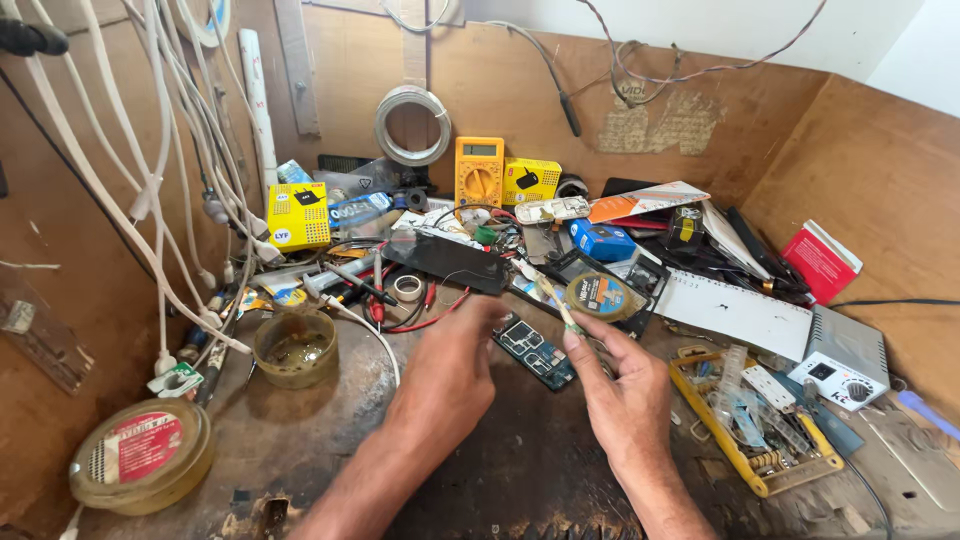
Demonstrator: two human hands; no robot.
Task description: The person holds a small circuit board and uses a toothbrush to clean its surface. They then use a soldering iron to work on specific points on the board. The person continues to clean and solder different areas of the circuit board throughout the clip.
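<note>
Your left hand (447, 372) reaches in over the dark, stained workbench (330, 440), fingers curled toward a small circuit board (533, 352) that lies flat on the bench between your two hands. Whether those fingers pinch anything, you cannot tell, since the back of the hand hides them. Your right hand (625, 400) sits just right of the board and grips a thin brush (553, 296) between thumb and fingertips, its handle slanting up and away to the left. Just behind the brush lies a round roll of solder wire (600, 296). A yellow multimeter (479, 171) leans against the back wall, a shallow tin of flux (295, 347) stands to your left, and a yellow parts tray (752, 425) lies to your right.
</note>
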